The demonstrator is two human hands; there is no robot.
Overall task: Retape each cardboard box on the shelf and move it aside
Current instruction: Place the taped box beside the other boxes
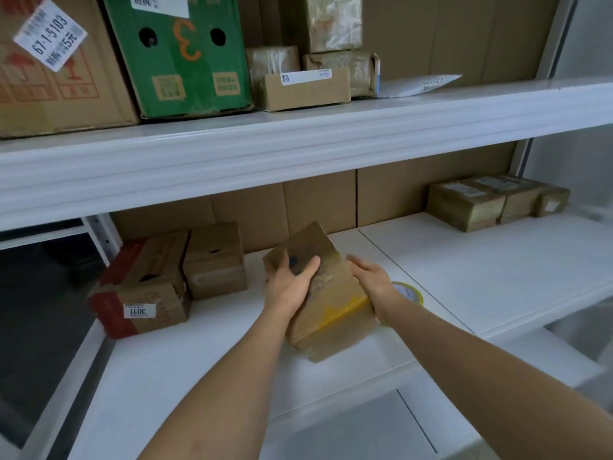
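A brown cardboard box (326, 293) with a yellow tape band across it sits tilted on the white middle shelf (497, 260). My left hand (287, 282) grips its left side, thumb lying over the top face. My right hand (371, 282) holds the right side, its fingers curled round the edge. A roll of tape (409, 292) lies on the shelf just right of my right hand, partly hidden by it.
Two boxes stand at the left, a red-banded one (142, 287) labelled 3011 and a plain one (215, 260). Three taped boxes (491, 202) sit at the back right. The upper shelf (298, 137) carries a green box (179, 51), a large brown box and small parcels.
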